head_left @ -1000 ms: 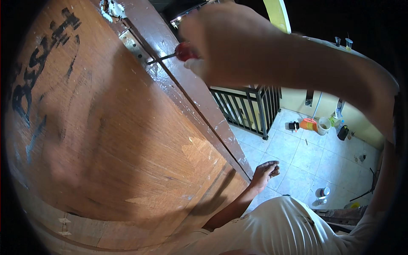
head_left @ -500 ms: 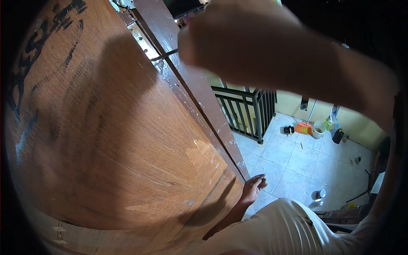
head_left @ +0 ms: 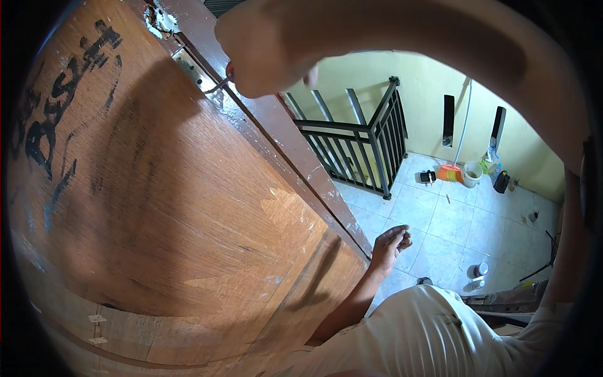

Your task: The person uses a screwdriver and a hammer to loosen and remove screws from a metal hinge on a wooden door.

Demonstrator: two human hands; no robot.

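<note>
My right hand (head_left: 267, 53) is raised at the top, closed around a screwdriver (head_left: 218, 86). A little of its red handle and its metal shaft show. The shaft's tip meets the lower end of a metal hinge plate (head_left: 190, 69) on the edge of a brown wooden door (head_left: 213, 226). Beside that edge runs a dark brown painted frame (head_left: 308, 166). Lower down, my left hand (head_left: 388, 248) is held near the door's edge, fingers curled together. Whatever may be between those fingers is too small to make out.
Splintered wood with whitish filler (head_left: 161, 22) is above the hinge plate. Beyond stands a black metal railing (head_left: 370, 135). On the tiled floor are an orange broom (head_left: 450, 173), a whitish bucket (head_left: 472, 173) and a small can (head_left: 481, 269). A yellowish wall (head_left: 427, 100) rises behind.
The view has shifted slightly. My right hand, with the screwdriver, has moved left and the shaft is angled more steeply at the plate. My left hand is higher and further right, still curled.
</note>
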